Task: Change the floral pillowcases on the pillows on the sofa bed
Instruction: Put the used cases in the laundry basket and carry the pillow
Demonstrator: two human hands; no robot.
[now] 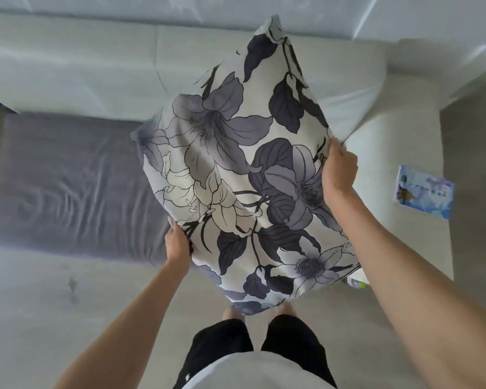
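The pillow (236,169) hangs before the sofa bed (68,66), a cushion (68,186) to its left

A single wide-angle view looks from the person's head, steeply down and forward. Near the lens are both forearms and the floral pillow (244,175); below lie the person's feet on the floor (54,304). The sofa bed (96,66) fills the upper frame, its lines bent by the lens.

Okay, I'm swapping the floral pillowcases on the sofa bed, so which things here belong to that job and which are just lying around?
Part of the job:
floral pillow, held by left hand and right hand
sofa bed

Just lying about:
grey blanket
blue booklet
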